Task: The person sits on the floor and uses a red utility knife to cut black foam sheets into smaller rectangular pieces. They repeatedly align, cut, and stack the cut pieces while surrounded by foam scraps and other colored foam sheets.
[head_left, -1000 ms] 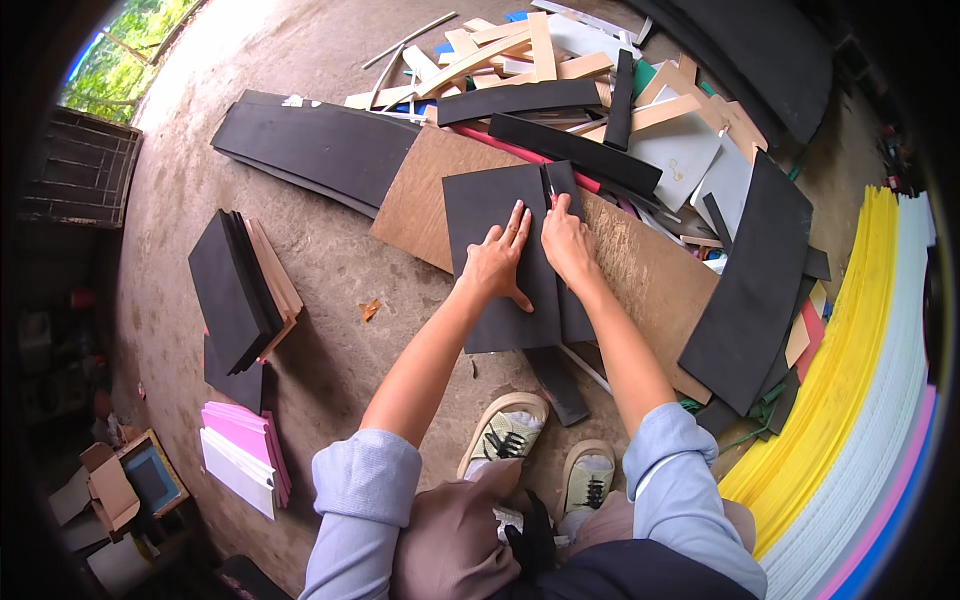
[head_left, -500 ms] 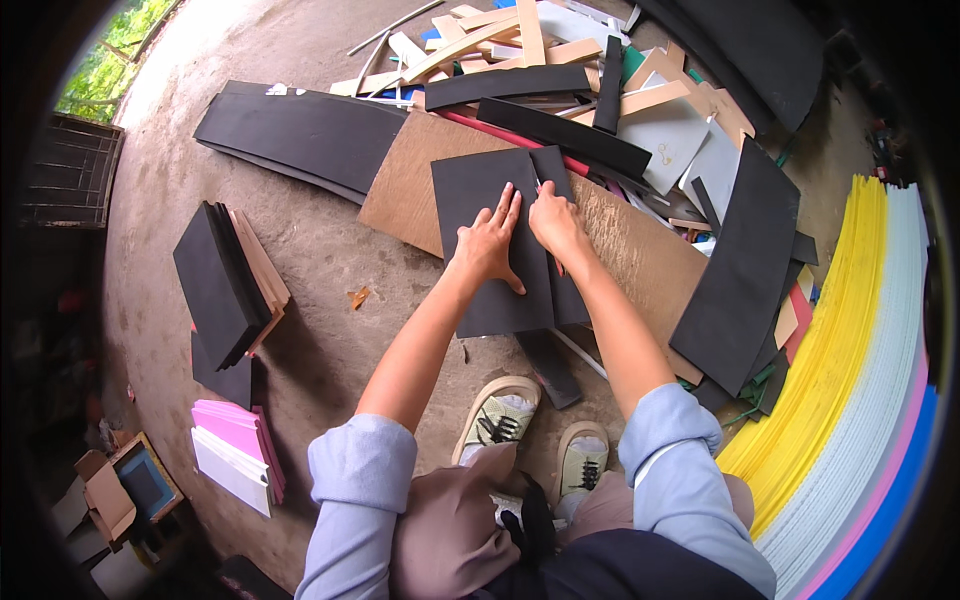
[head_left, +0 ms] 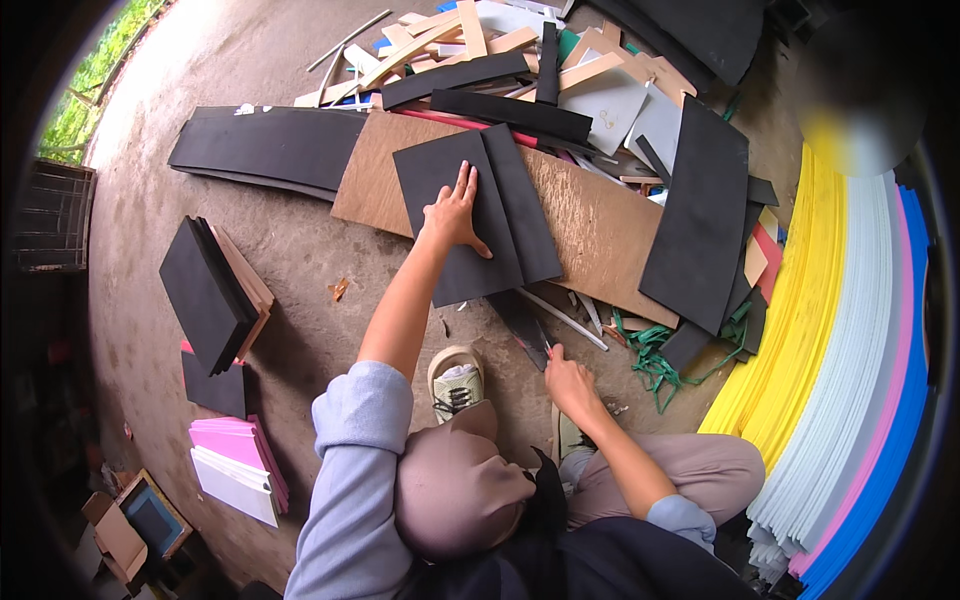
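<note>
My left hand lies with fingers stretched and thumb apart, pressing on a black foam sheet. A second black foam piece lies against its right side, its edge partly covered. Both rest across a worn brown wooden board on the ground. Down to the right, clear of the sheets, my right hand is closed round a slim knife; the handle is mostly hidden in the fist. Below the knife's tip is a dark foam strip.
Beyond the board lies a heap of offcuts. Long black sheets stretch out left; another black panel leans right. Stacked black blocks and pink and white sheets sit left. Green string and tall yellow sheets are right.
My right hand has drawn back from the sheet's edge toward me with the knife. The black pieces now sit slightly fanned apart. My left hand stays on the sheet; my knees are bent lower.
</note>
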Demonstrator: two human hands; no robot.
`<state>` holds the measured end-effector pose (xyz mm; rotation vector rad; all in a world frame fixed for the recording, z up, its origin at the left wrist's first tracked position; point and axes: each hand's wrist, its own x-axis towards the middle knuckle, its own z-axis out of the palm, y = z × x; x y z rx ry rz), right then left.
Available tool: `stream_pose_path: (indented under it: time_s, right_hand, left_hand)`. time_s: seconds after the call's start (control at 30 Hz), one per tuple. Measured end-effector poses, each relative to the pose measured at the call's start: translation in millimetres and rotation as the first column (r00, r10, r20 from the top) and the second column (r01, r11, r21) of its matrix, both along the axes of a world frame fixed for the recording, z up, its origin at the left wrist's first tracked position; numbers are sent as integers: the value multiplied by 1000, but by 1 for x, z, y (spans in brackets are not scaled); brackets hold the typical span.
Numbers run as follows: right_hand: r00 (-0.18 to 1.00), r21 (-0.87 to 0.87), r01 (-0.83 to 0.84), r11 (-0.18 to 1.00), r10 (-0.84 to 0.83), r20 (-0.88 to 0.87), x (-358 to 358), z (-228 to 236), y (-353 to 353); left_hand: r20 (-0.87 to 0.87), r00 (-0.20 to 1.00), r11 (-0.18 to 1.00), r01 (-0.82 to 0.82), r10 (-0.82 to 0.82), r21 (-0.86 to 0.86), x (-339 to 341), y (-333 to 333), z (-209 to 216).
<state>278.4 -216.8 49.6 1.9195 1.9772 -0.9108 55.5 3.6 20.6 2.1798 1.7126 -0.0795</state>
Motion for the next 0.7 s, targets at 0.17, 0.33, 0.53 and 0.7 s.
stream_pose_path:
  time_s: [0.17, 0.33, 0.53, 0.7]
  right_hand:
    - [992, 336, 9, 942, 32, -118, -28, 38, 111]
    - [993, 479, -15, 878, 67, -92, -72, 13, 238]
    - [993, 464, -7, 886, 59, -98, -107, -21, 282]
    - [992, 413, 14, 911, 38, -117, -115, -18, 291]
  left_hand:
    - [12, 1000, 999, 17, -17, 33, -10, -2, -2]
    - [16, 1000, 999, 24, -24, 31, -3, 0, -1]
    - [26, 999, 1000, 21, -21, 14, -4, 0, 5]
    - [32, 999, 999, 21, -21, 24, -6, -2, 6]
